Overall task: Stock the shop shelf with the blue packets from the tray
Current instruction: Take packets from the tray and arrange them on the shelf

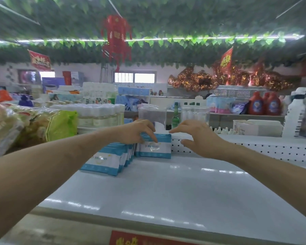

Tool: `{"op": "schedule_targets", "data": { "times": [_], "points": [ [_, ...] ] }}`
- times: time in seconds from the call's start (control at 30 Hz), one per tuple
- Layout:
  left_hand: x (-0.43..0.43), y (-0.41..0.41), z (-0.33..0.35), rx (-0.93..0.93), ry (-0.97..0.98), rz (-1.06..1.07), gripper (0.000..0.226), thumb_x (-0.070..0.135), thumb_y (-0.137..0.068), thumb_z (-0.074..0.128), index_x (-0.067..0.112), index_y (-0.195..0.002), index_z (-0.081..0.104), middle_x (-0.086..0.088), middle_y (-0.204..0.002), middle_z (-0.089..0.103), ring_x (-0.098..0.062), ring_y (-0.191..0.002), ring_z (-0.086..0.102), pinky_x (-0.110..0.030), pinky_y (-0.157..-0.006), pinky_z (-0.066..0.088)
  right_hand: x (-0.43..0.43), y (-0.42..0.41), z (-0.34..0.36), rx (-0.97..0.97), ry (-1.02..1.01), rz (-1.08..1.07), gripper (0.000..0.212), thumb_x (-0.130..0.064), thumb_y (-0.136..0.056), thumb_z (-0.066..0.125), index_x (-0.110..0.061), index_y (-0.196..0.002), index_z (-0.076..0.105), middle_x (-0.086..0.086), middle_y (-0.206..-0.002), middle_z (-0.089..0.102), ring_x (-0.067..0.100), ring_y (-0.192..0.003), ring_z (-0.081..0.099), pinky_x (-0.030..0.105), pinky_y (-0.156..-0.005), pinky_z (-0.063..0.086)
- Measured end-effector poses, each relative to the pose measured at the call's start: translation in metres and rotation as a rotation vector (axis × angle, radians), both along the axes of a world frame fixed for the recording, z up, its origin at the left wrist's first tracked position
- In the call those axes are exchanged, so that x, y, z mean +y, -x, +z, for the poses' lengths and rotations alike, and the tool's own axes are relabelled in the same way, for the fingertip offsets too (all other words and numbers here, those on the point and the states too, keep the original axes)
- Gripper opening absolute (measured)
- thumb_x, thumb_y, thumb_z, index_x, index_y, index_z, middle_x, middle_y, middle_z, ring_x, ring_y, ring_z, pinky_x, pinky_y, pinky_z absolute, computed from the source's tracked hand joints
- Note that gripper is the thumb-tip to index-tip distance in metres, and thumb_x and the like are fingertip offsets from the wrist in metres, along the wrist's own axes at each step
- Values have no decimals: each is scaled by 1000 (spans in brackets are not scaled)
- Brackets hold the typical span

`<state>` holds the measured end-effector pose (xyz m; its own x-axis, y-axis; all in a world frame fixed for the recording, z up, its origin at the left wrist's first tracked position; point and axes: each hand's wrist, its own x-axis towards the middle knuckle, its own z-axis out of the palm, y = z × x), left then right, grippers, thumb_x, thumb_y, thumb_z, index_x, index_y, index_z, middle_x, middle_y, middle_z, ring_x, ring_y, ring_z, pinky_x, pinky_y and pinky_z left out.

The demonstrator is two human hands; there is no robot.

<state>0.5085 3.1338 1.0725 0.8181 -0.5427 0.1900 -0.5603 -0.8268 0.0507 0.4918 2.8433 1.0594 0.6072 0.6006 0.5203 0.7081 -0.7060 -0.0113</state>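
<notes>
Reaching out over the shop shelf (166,191), both bare forearms run from the near corners toward its back edge. The left hand (140,130) sits knuckles-up on a standing stack of blue packets (155,150). Its fingers curl down over the top edges and the thumb presses on the front face, so it grips the stack. The right hand (198,137) hovers just beside the same stack, palm down, fingers loosely bent and spread, with hold of nothing. Its forefinger tip reaches the stack's upper right corner, though I cannot tell whether it touches.

The stack stands upright against the perforated back panel (254,149), a white sheet dotted with rows of small round holes. To its left a leaning row of packets (104,161) tips over like slumped books, lower edges on the shelf.

The packets are flat, soft pouches in shiny film, white across the middle with blue bands above and below. A round printed mark on them is too blurred to read. The shelf top is smooth, glossy white and throws back streaks of light, and a red label (131,239) sits on its front lip.

Beyond the panel stand a green glass bottle (175,117) and red plastic jugs (265,103). A crinkled lime-green bag (62,124) lies off to the left.
</notes>
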Motion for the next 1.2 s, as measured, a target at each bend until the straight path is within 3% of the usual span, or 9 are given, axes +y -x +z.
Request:
{"op": "schedule_targets", "data": {
  "times": [0.17,0.33,0.5,0.63,0.8,0.97,1.07,1.2],
  "points": [
    [18,59,10,-41,124,100,46,12,-97,68,39,-134,65,13,-136,51,-6,-119,51,-17,-103,42,29,9,2,44,-20,105,45,-22,-96,66,-40,-136,59,-9,-126,60,14,-112,51,49,-101,46],
    [42,152,-13,-264,266,453,47,22,-99,63,40,-141,54,13,-126,59,-3,-105,59,-28,-89,58,91,29,-9,73,-51,342,41,-22,-98,66,-32,-136,58,-7,-128,61,12,-113,53,43,-104,48],
    [80,298,-66,-423,402,716,48,18,-99,60,35,-143,52,18,-116,61,-3,-107,57,-32,-91,53,171,97,-27,117,-61,713,33,-36,-99,59,-40,-132,59,-23,-115,61,3,-106,56,43,-100,47],
    [86,434,-129,-419,448,905,45,25,-103,59,46,-142,49,26,-121,55,-4,-116,56,-22,-93,48,207,178,-46,-32,138,958,37,-49,-99,46,-42,-135,53,-22,-118,58,4,-108,54,37,-92,46],
    [92,577,-218,-353,500,1124,50,22,-100,59,53,-138,49,28,-123,53,-2,-118,55,-21,-96,46,226,256,-70,-145,423,1103,44,-58,-103,29,-48,-144,38,-25,-132,48,2,-124,43,33,-102,37],
    [96,703,-283,-328,486,1326,59,21,-91,63,51,-139,48,26,-127,51,-4,-118,56,-20,-100,43,270,335,-120,-95,515,1206,44,-54,-104,37,-48,-147,31,-23,-138,42,4,-129,40,30,-98,33],
    [95,781,-312,-309,487,1447,57,27,-86,61,42,-140,51,17,-127,54,-3,-120,54,-18,-105,39,299,398,-163,-9,545,1237,45,-49,-104,42,-45,-148,35,-20,-139,45,5,-129,41,32,-103,36],
    [84,887,-349,-271,556,1609,58,42,-84,49,29,-140,55,12,-121,55,-1,-109,56,-22,-94,46,333,501,-236,193,555,1273,47,-44,-102,50,-42,-148,39,-14,-139,51,10,-130,46,33,-103,37]
  ]
}}
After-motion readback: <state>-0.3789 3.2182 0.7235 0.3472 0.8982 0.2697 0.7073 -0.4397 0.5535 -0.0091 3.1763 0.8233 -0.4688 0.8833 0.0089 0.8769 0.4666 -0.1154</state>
